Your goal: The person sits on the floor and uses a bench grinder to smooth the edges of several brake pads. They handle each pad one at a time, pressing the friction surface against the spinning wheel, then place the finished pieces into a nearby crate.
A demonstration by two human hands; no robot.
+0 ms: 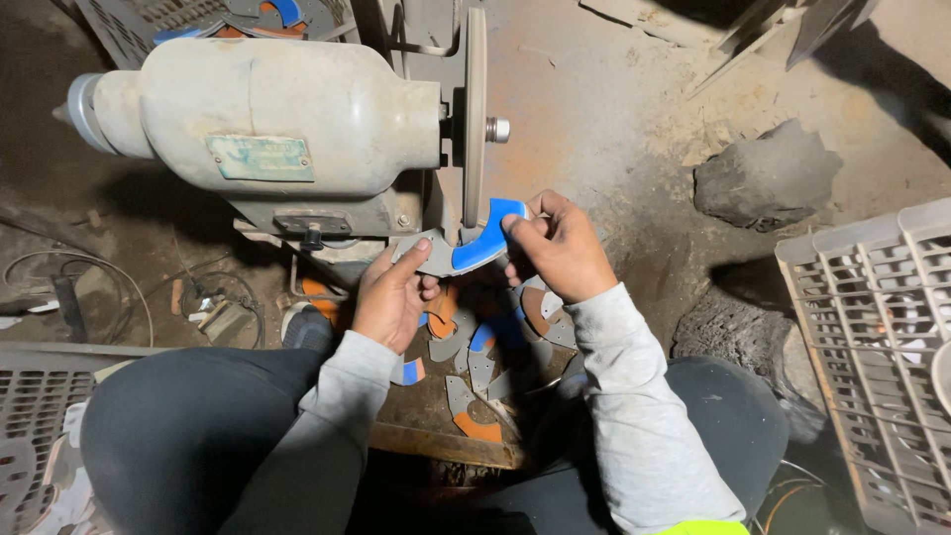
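the grinder motor [277, 109] has a dull, dusty painted metal housing, and the thin grinding wheel [475, 109] beside it looks matt and gritty. the curved blade [475, 243] below that wheel is bare grey metal with a glossy blue plastic grip. right of the grinder, rough stone [768, 176] and a grey plastic lattice crate [877, 347].

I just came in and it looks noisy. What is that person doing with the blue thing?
A person sits low on the floor, holding a curved blue and grey piece with both hands. The left hand grips its grey end, the right hand its blue end, right at the thin wheel of a grey grinder motor. More blue and orange pieces lie in a pile below.
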